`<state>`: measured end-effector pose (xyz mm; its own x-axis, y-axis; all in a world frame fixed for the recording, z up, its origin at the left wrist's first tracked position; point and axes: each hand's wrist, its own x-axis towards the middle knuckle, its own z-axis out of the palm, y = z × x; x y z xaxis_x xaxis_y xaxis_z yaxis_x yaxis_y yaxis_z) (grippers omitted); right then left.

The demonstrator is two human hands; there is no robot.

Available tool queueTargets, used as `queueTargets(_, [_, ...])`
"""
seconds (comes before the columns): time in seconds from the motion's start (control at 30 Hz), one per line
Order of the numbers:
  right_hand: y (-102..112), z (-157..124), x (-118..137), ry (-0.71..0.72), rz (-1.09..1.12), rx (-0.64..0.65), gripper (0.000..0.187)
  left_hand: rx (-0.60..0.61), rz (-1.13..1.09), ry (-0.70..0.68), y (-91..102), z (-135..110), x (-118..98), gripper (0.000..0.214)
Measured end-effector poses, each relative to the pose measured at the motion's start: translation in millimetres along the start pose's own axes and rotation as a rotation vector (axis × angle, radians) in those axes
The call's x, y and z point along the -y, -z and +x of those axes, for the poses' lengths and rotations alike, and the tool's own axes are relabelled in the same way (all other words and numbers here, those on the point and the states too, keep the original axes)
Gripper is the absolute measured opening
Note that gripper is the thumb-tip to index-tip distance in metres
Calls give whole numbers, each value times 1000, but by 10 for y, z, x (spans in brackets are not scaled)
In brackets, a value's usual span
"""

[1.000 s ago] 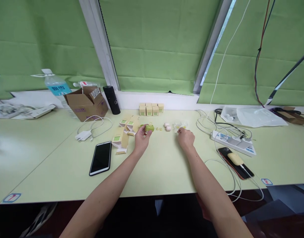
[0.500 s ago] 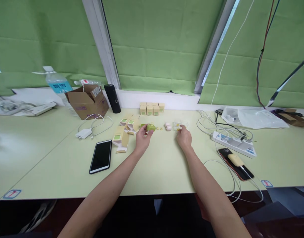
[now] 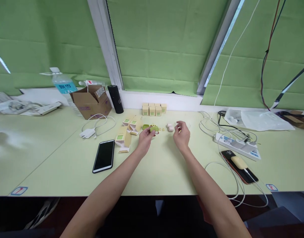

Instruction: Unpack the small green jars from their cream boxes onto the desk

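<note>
One small green case (image 3: 154,128) at mid-frame, pinched between thumb and fingers of the left hand (image 3: 145,140). Long axis looks roughly left-right. It lies frame-left of the right hand (image 3: 182,135), whose fingers are curled; can't tell if they grip anything. Pale pink pieces (image 3: 170,127) on the counter (image 3: 156,168) between both, nearer the right.

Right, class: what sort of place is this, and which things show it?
Probably an office or workroom: a long, pale yellow-green table runs below green fabric blinds, with a long white plastic power strip lying on it.
</note>
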<state>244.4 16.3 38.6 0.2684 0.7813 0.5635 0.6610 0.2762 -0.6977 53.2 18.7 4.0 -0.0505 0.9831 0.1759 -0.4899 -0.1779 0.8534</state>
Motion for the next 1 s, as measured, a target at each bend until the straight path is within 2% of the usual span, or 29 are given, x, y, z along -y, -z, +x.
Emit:
queueTargets(0.17, [-244,-150,207,218,150,169,34,22,-75,59,7,-24,-89,52])
queueTargets(0.3, [-388,-358,193,526,121,161,40,-11,-28,45,-17,-56,-123,52])
queueTargets(0.4, [-432,-416,178,648,27,131,37,-66,92,35,-46,-79,-127,52])
queueTargets(0.47, [-438,-402,174,663,19,98,33,-97,187,14,-67,-90,-136,52])
queueTargets(0.57, [-414,-357,154,676,49,54,27,-81,329,-47,-87,-103,-166,51])
queueTargets(0.67, [-359,-328,123,666,79,49,27,-44,465,-154,-88,-123,-193,53])
queueTargets(0.8, [-286,-324,119,666,121,82,29,-29,651,-327,-90,-176,-204,38])
queueTargets(0.87, [-260,-329,137,668,124,94,29,19,682,-379,-99,-212,-209,40])
queueTargets(1.0, [-222,-334,173,655,92,99,28,87,648,-387,-122,-272,-242,43])
